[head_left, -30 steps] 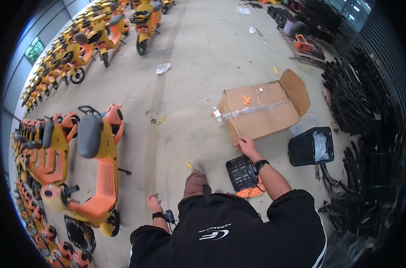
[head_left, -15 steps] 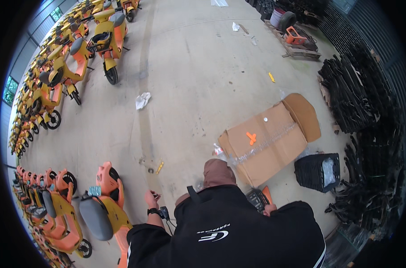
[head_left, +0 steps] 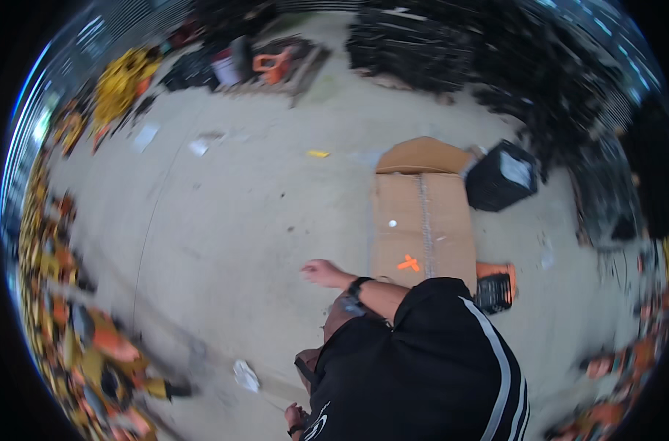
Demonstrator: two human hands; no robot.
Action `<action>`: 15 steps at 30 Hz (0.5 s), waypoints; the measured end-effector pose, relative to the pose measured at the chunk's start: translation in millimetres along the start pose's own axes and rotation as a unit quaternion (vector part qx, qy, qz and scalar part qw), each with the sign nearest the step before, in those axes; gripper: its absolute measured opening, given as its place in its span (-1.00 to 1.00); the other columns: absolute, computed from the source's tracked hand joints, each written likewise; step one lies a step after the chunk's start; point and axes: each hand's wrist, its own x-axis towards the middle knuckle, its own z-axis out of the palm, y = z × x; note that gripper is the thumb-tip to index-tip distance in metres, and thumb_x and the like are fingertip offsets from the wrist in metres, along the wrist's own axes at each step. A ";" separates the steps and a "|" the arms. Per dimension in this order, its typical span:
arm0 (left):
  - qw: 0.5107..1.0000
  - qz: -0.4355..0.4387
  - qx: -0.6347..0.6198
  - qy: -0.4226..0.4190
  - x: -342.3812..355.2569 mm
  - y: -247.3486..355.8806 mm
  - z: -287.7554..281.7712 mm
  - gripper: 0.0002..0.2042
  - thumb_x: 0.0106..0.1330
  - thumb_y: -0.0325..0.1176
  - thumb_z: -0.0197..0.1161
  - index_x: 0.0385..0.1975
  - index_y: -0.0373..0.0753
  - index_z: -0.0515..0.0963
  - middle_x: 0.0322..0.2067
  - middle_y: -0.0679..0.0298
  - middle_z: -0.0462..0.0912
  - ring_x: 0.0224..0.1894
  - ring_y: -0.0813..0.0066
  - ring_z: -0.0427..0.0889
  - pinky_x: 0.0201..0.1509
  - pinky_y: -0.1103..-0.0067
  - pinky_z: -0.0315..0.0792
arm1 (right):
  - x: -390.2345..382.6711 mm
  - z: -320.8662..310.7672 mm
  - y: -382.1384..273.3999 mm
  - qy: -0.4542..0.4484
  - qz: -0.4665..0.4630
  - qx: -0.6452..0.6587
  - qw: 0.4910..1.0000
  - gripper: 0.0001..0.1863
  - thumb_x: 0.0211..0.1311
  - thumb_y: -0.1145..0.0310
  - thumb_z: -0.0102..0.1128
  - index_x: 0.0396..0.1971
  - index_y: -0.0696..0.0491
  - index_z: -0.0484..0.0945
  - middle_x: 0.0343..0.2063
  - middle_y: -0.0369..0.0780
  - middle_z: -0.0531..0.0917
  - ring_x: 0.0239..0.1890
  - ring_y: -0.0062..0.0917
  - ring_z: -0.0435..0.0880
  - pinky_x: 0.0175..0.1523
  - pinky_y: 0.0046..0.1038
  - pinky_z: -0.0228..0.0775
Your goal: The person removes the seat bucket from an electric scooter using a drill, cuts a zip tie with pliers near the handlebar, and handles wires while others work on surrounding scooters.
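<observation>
My right hand (head_left: pixel 323 272) is over the floor, left of a flattened-looking cardboard box (head_left: pixel 397 198), with loose, apparently empty fingers, slightly blurred. My left hand (head_left: pixel 294 415) is low at the bottom, partly hidden by my body, its fingers unclear. Orange crossed pieces (head_left: pixel 409 262) and a small white disc (head_left: pixel 392 223) lie on the box. Beside its lower right sits a black plastic part with orange (head_left: pixel 494 292).
A black basket (head_left: pixel 496 178) holding plastic stands right of the box. Stacked black parts (head_left: pixel 408 51) and a pallet with buckets (head_left: pixel 276 70) are behind. Yellow and orange scooters (head_left: pixel 106 360) line both sides. Crumpled paper (head_left: pixel 246 375) lies on the floor.
The view has swung right, bringing the box upright in frame. My right hand has left the black plastic part and moved out over the floor.
</observation>
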 end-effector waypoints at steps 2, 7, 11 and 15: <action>0.993 0.036 0.101 -0.045 44.5 87.7 -12.4 -0.88 0.06 -0.42 0.00 -0.43 -0.30 0.38 -0.67 0.16 0.41 -0.78 0.41 0.32 -0.76 0.53 0.24 | 39.1 8.7 -93.0 -0.054 -0.024 0.079 0.995 -0.77 0.10 0.39 -0.07 -0.27 0.15 0.44 -0.47 -0.24 0.55 -0.47 -0.66 0.50 -0.36 -0.58 0.36; 0.925 0.133 0.316 -0.165 152.0 283.1 -21.5 -0.83 0.07 -0.43 -0.03 -0.31 -0.25 0.34 -0.57 0.10 0.43 -0.76 0.42 0.30 -0.74 0.53 0.25 | 40.1 -8.9 -136.0 0.117 -0.047 0.035 0.991 -0.78 0.03 0.40 -0.08 -0.34 0.14 0.46 -0.50 -0.21 0.56 -0.46 -0.57 0.53 -0.35 -0.54 0.36; 0.852 0.219 0.407 -0.247 213.6 433.0 4.8 -0.77 0.08 -0.44 -0.04 -0.22 -0.21 0.30 -0.49 0.06 0.45 -0.75 0.43 0.29 -0.72 0.54 0.26 | -64.3 -10.0 70.8 0.432 0.259 -0.261 0.823 -0.79 -0.03 0.31 -0.08 -0.47 0.11 0.47 -0.49 -0.11 0.54 -0.41 -0.32 0.52 -0.30 -0.42 0.36; 0.854 0.309 0.336 -0.248 259.0 552.2 27.8 -0.70 0.09 -0.45 -0.06 -0.13 -0.18 0.27 -0.41 0.02 0.47 -0.74 0.44 0.28 -0.70 0.54 0.27 | -283.4 150.1 99.0 0.622 0.637 -0.002 0.455 -0.76 0.03 0.28 -0.08 -0.38 0.11 0.45 -0.51 -0.13 0.54 -0.39 -0.39 0.54 -0.27 -0.40 0.37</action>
